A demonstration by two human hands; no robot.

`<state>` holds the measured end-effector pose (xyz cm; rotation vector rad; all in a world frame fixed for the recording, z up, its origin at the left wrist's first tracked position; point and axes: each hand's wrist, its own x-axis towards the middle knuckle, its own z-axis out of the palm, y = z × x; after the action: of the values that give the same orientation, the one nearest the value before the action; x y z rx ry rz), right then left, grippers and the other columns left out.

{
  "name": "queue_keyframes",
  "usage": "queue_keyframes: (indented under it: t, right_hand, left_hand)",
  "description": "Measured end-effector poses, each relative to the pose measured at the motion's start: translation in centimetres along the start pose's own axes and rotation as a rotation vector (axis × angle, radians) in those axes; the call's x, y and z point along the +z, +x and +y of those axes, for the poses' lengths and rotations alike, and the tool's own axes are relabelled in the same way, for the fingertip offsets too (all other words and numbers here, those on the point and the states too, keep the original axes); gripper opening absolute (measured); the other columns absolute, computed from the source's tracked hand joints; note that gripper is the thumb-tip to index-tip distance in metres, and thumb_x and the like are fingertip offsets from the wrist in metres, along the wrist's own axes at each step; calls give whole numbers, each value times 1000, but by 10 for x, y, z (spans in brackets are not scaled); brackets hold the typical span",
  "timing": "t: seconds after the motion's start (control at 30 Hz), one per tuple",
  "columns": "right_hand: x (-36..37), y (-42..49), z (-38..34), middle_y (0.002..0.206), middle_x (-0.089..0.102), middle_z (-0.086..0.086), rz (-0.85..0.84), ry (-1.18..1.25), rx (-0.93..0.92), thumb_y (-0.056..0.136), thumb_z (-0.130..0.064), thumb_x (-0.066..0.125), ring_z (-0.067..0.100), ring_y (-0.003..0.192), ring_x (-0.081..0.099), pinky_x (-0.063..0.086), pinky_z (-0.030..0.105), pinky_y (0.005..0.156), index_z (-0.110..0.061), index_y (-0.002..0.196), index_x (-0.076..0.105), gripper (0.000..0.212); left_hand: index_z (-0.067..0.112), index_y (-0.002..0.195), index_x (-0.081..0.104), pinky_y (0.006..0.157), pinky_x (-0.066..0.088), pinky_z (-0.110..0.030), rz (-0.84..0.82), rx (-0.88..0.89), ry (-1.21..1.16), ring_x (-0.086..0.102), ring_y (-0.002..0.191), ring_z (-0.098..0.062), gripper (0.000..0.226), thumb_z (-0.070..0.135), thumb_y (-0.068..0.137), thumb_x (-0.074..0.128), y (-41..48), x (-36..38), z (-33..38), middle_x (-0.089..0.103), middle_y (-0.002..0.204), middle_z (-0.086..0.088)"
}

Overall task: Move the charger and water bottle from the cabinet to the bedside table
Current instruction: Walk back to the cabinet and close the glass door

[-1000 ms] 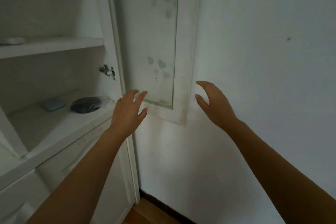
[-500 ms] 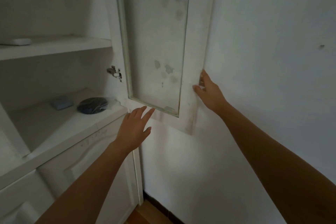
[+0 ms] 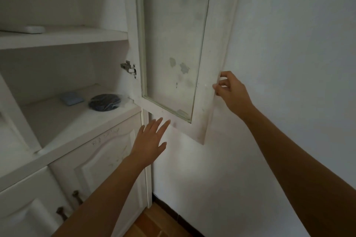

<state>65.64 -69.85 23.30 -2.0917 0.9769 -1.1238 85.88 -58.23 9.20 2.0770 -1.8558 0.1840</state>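
The white cabinet (image 3: 81,140) stands at the left with its glass door (image 3: 215,86) swung fully open against the wall. My right hand (image 3: 232,92) grips the door's outer edge. My left hand (image 3: 150,140) hovers open, fingers spread, just under the door's bottom rail, holding nothing. On the lower shelf lie a dark coiled item in clear plastic (image 3: 105,102) and a small blue pad-like item (image 3: 71,98). A flat white object (image 3: 32,29) rests on the upper shelf. No water bottle shows.
A metal hinge (image 3: 128,67) sits on the cabinet frame. Below the shelf are closed panelled doors (image 3: 107,161) with brass knobs (image 3: 77,196). A white wall (image 3: 289,63) fills the right. Wooden floor (image 3: 154,225) shows at the bottom.
My right hand went from open in the air to gripping the door's outer edge. My left hand dropped slightly below the door's bottom rail. The view shifted nearer the cabinet.
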Motion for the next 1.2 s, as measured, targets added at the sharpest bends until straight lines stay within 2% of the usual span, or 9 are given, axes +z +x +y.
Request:
queue_keyframes:
  t: [0.1, 0.23, 0.4, 0.67, 0.83, 0.97, 1.1, 1.2]
  right_hand:
    - [4, -10, -12, 100, 64, 7, -5, 14, 3, 88, -18, 56, 23, 87, 65, 52, 44, 88, -13, 111, 49, 25]
    - [13, -25, -29, 97, 66, 7, -29, -10, -16, 86, -20, 60, 22, 85, 66, 53, 43, 87, -15, 113, 50, 30]
    - [29, -44, -51, 98, 64, 3, -35, -24, -54, 85, -19, 61, 22, 89, 64, 52, 38, 88, -16, 126, 46, 43]
    - [55, -65, -77, 101, 63, 5, 0, 16, -39, 86, -17, 59, 19, 89, 64, 55, 33, 80, -14, 124, 48, 39]
    - [66, -74, -91, 97, 63, 10, -19, 54, -34, 94, -17, 45, 22, 91, 63, 56, 26, 75, -12, 127, 47, 34]
    - [77, -79, -101, 98, 64, 5, -49, 47, -61, 96, -15, 38, 16, 87, 64, 55, 20, 72, -14, 126, 49, 32]
    - [90, -84, -112, 104, 64, 3, -97, 56, -86, 96, -14, 37, 16, 87, 66, 54, 19, 73, -16, 130, 47, 36]
    - [104, -88, -120, 111, 63, 5, -141, 39, -133, 96, -12, 36, 15, 88, 65, 52, 16, 74, -17, 135, 40, 39]
  left_hand:
    - [27, 144, 6, 114, 11, -44, 2, 41, -19, 9, 142, -23, 67, 33, 91, 47, -7, -1, -1, 12, 155, -5]
    - [28, 144, 2, 115, 8, -43, -11, 105, -30, 5, 143, -22, 69, 38, 91, 46, -16, -1, -1, 8, 156, -3]
    - [24, 144, 0, 115, 4, -44, -32, 152, -49, 2, 143, -21, 75, 43, 89, 48, -31, -2, -1, 4, 156, -3]
    - [29, 139, -13, 115, 2, -47, -5, 217, -80, 3, 143, -21, 83, 49, 87, 48, -56, -9, -5, 7, 156, -1]
    - [27, 139, 0, 111, 6, -49, 131, 250, -113, 23, 139, -28, 83, 44, 83, 58, -69, -6, -17, 28, 151, -7]
    - [17, 137, 19, 104, 15, -51, 215, 226, -92, 42, 129, -31, 83, 41, 75, 68, -79, -6, -29, 47, 139, -11]
    - [7, 132, 38, 103, 20, -50, 290, 164, -107, 52, 120, -30, 76, 41, 72, 71, -88, -12, -41, 57, 129, -14]
    - [4, 132, 40, 107, 21, -49, 308, 109, -105, 51, 121, -30, 73, 40, 75, 69, -97, -20, -51, 56, 129, -16]
